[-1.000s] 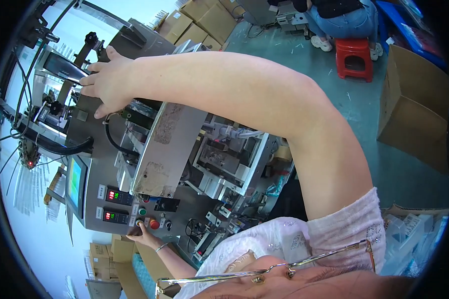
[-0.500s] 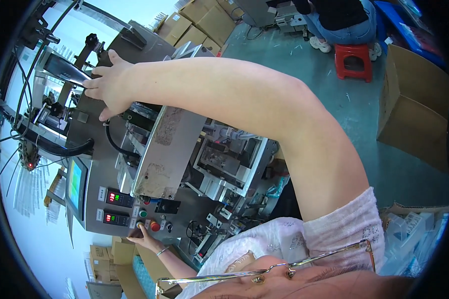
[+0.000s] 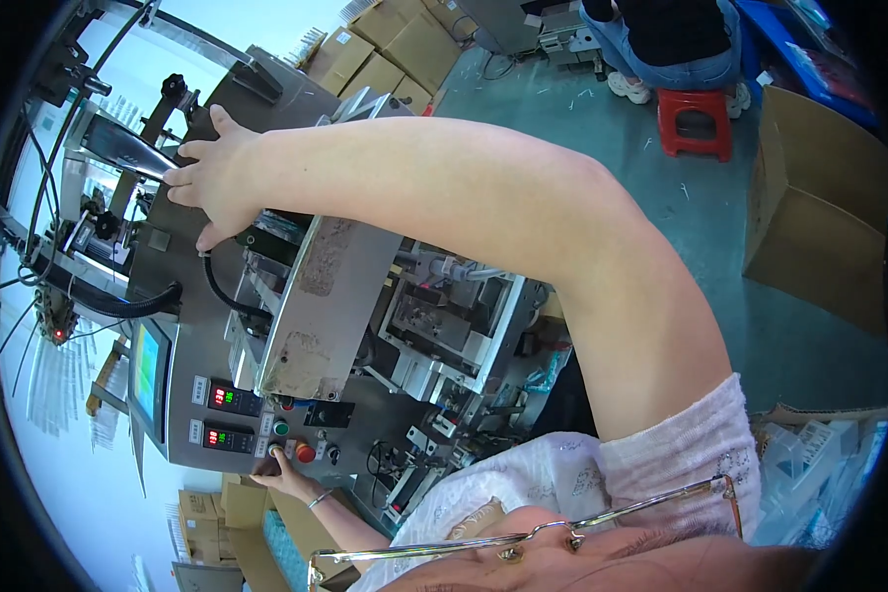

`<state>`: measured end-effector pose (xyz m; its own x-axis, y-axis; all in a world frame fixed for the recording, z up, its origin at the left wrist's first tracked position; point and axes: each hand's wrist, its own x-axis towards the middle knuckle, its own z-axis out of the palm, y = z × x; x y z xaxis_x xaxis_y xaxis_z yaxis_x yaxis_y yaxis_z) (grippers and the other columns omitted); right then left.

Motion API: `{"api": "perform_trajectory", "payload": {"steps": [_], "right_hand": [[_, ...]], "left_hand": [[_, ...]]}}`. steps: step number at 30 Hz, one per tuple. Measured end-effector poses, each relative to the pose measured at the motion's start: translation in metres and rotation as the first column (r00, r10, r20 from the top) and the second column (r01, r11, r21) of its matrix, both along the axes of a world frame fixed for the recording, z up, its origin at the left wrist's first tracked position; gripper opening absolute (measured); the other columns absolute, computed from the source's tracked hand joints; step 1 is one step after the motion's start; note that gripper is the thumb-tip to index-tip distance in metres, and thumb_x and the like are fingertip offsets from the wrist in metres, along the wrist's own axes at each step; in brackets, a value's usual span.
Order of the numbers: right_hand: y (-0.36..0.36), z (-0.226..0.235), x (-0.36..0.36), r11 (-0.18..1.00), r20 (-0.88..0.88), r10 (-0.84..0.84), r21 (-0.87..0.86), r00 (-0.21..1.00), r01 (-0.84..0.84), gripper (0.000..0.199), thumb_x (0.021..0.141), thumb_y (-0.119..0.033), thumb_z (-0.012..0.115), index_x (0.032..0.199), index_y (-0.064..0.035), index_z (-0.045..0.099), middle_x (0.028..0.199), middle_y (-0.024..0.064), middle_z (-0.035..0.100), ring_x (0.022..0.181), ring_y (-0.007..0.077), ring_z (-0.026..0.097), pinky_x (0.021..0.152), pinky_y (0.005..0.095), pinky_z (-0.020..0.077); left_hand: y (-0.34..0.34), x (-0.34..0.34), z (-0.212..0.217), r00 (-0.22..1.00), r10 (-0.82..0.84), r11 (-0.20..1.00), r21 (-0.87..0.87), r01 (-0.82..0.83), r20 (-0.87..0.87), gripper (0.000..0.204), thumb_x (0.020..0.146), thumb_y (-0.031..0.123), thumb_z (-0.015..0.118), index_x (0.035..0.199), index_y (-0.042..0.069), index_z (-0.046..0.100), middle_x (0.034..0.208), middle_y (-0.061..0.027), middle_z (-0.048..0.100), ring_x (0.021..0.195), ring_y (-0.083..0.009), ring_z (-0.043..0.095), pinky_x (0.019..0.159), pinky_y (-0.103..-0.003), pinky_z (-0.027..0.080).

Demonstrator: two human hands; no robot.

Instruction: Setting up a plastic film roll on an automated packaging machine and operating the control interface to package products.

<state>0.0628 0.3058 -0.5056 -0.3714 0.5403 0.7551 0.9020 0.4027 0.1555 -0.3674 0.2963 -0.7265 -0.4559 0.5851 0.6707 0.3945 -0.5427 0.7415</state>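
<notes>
My right hand (image 3: 217,180) reaches across a grey metal machine (image 3: 360,222) with its fingers spread. Its fingertips are by the end of a dark, shiny cylinder (image 3: 128,141); whether they touch it I cannot tell. The thumb points down near a black cable. Lower down, my left hand (image 3: 291,481) is at the control panel, one finger stretched onto a round button (image 3: 275,450) and the other fingers partly hidden. A red knob (image 3: 306,453) and a green button (image 3: 281,427) sit beside that finger.
Two digital displays (image 3: 229,437) and a tilted screen (image 3: 148,367) are left of the buttons. An open carton (image 3: 819,197) stands at right, above a box of clear plastic pieces (image 3: 819,474). Farther off, a person (image 3: 676,44) sits on a red stool (image 3: 696,123).
The view has shifted a little, moving the machine slightly left in the picture. Both hands keep nearly the same places and poses.
</notes>
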Motion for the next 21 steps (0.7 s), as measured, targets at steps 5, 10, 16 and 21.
{"api": "perform_trajectory", "payload": {"steps": [5, 10, 16, 21], "right_hand": [[-0.007, 0.004, -0.005, 1.000, 0.036, -0.014, 0.003, 0.999, 0.013, 0.065, 0.082, -0.054, 0.038, 0.133, -0.0151, 0.028, 0.140, 0.0000, 0.022, 0.130, 0.0214, 0.016, 0.101, 0.0586, 0.0057], [-0.007, 0.004, 0.003, 0.998, -0.009, 0.041, 0.049, 0.999, -0.040, 0.063, 0.082, -0.053, 0.039, 0.132, -0.0156, 0.030, 0.139, 0.0008, 0.024, 0.130, 0.0215, 0.017, 0.101, 0.0592, 0.0059], [-0.010, 0.002, 0.006, 0.988, -0.061, 0.077, 0.139, 0.995, -0.068, 0.060, 0.082, -0.051, 0.040, 0.131, -0.0176, 0.032, 0.138, 0.0021, 0.026, 0.130, 0.0217, 0.017, 0.100, 0.0594, 0.0070], [-0.014, 0.002, 0.011, 0.983, -0.088, 0.105, 0.159, 0.991, -0.090, 0.060, 0.082, -0.052, 0.041, 0.131, -0.0177, 0.033, 0.138, 0.0027, 0.026, 0.130, 0.0213, 0.018, 0.100, 0.0594, 0.0087]], "left_hand": [[0.001, -0.013, -0.003, 0.999, -0.038, 0.998, 0.051, 0.039, -0.006, 0.057, 0.075, 0.003, 0.062, 0.122, 0.003, 0.030, 0.103, -0.0101, 0.048, 0.090, -0.0174, 0.048, 0.080, -0.031, 0.043], [0.003, -0.016, -0.003, 0.997, -0.070, 0.997, 0.019, 0.071, -0.036, 0.058, 0.075, 0.003, 0.062, 0.123, 0.003, 0.030, 0.103, -0.0101, 0.048, 0.090, -0.0176, 0.048, 0.081, -0.031, 0.042], [0.004, -0.014, -0.002, 0.999, 0.033, 0.999, 0.041, -0.033, 0.006, 0.057, 0.076, 0.001, 0.061, 0.123, 0.003, 0.030, 0.106, -0.0104, 0.048, 0.091, -0.0178, 0.048, 0.082, -0.031, 0.041], [0.002, -0.016, -0.002, 1.000, -0.023, 1.000, -0.010, 0.023, 0.021, 0.058, 0.075, 0.000, 0.062, 0.124, 0.003, 0.030, 0.105, -0.0101, 0.049, 0.090, -0.0180, 0.048, 0.081, -0.031, 0.042]]}}
